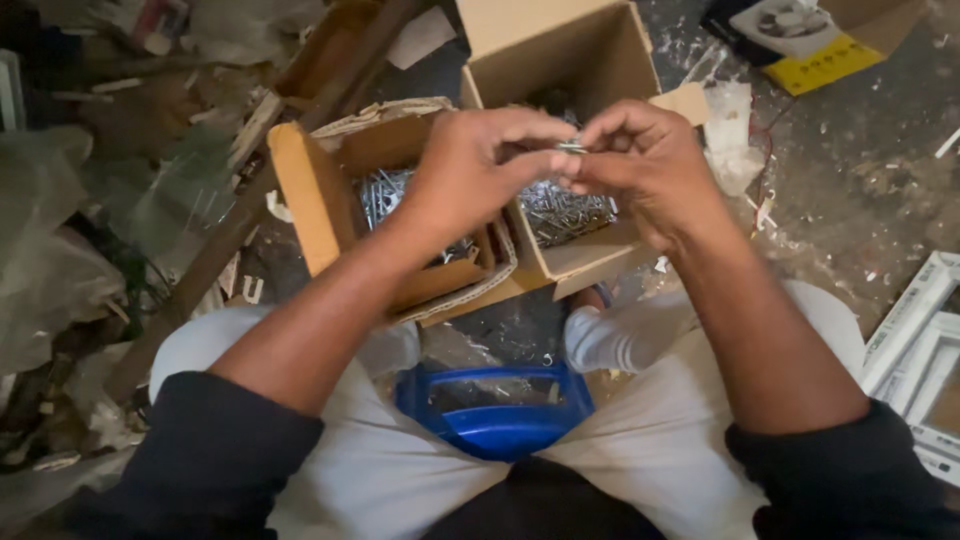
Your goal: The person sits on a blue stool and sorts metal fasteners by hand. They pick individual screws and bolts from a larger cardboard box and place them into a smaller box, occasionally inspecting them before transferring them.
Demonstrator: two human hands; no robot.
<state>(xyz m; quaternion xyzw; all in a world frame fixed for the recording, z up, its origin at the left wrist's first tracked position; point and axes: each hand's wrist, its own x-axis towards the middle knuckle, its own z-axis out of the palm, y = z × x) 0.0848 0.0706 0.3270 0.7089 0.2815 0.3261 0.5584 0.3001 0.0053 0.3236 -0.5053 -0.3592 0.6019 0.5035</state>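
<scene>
We see both hands meet in the middle of the head view, above two open cardboard boxes on the floor. The left hand [480, 165] curls inward with its thumb and forefinger pinched on a small metal piece [571, 148], and the right hand [640, 165] closes on the same piece from the other side — so the shiny bit lies right between the two sets of fingertips, touched by both and lifted clear of the boxes. It is too small and too blurred for us to tell its exact kind. Directly beneath the hands stands the taller box [590, 255], its flaps open, with a heap of silvery metal fasteners [565, 212] in its bottom. Just beside it, under the left wrist, sits the lower box [310, 195], tilted a little, which holds more of the same bright metal bits [378, 195]. Both forearms are bare, the dark sleeves pushed up near the elbows. Near the bottom of the view, between the person's light trousers, a blue plastic stool [495, 425] shows, and a white sock [610, 335] lies just beside the taller box. White frame pieces [920, 350] rest at the right edge, well apart from the hands — and crumpled clear plastic sheeting [60, 250] fills the left side.
</scene>
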